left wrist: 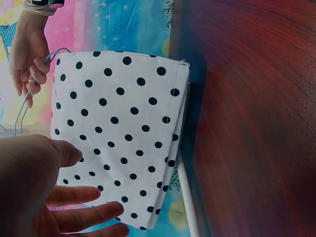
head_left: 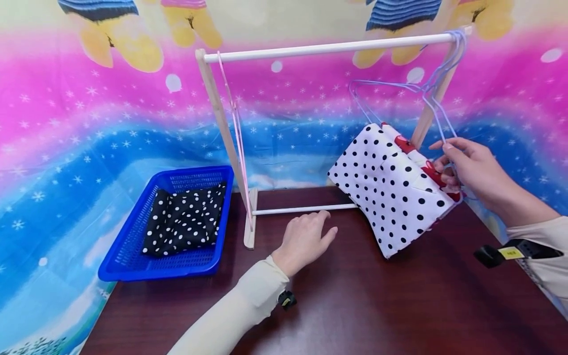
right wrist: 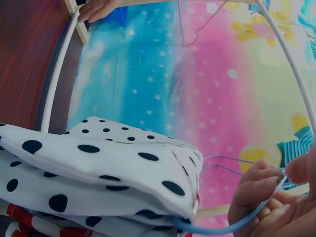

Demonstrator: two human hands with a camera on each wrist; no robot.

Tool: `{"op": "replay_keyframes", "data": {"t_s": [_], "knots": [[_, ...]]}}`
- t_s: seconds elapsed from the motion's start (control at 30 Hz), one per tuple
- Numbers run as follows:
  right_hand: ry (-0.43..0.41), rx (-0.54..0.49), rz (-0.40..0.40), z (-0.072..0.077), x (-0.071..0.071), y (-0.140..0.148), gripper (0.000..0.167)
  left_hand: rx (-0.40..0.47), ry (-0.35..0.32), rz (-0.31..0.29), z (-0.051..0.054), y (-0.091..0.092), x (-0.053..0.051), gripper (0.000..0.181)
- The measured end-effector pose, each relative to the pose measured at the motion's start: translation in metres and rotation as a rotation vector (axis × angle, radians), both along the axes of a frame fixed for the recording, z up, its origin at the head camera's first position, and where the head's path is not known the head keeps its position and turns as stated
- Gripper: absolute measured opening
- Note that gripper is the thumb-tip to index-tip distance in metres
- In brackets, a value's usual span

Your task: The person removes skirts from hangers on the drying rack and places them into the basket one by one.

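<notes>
White cloth with black polka dots hangs folded on a blue wire hanger, at the right end of a small wooden rack. Behind it, red-and-white patterned fabric hangs too. The right hand holds the side of a blue hanger with curled fingers, seen closer in the right wrist view, where the hanger wire passes through the fingers. Low over the table, the left hand holds nothing, its fingers relaxed; in the left wrist view these fingers spread before the dotted cloth.
At the left stands a blue plastic basket with black, white-dotted cloth inside. A pink hanger hangs at the left end of the rack's top bar. A lower white bar crosses the dark table.
</notes>
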State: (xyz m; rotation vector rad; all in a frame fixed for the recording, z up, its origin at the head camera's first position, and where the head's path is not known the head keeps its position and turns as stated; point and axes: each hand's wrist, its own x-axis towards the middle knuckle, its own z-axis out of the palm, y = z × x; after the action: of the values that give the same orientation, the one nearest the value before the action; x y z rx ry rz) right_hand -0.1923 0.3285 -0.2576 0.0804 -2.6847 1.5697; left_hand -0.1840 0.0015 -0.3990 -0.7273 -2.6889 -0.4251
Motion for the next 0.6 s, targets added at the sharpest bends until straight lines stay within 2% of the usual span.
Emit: {"op": "replay_keyframes", "data": {"t_s": [0.23,0.33,0.6], "knots": [[-0.062,-0.121,0.041,-0.004,-0.004,0.003,0.037,0.019,-0.062,0.010,-0.008,0.004,-0.004,0.036],[-0.073,-0.172,0.040,-0.007,-0.006,0.004,0.038,0.024,-0.064,0.014,-0.010,0.005,-0.005,0.036],[-0.092,-0.155,0.060,-0.011,-0.011,-0.006,0.049,0.032,-0.064,0.022,-0.009,0.010,-0.005,0.036]]}}
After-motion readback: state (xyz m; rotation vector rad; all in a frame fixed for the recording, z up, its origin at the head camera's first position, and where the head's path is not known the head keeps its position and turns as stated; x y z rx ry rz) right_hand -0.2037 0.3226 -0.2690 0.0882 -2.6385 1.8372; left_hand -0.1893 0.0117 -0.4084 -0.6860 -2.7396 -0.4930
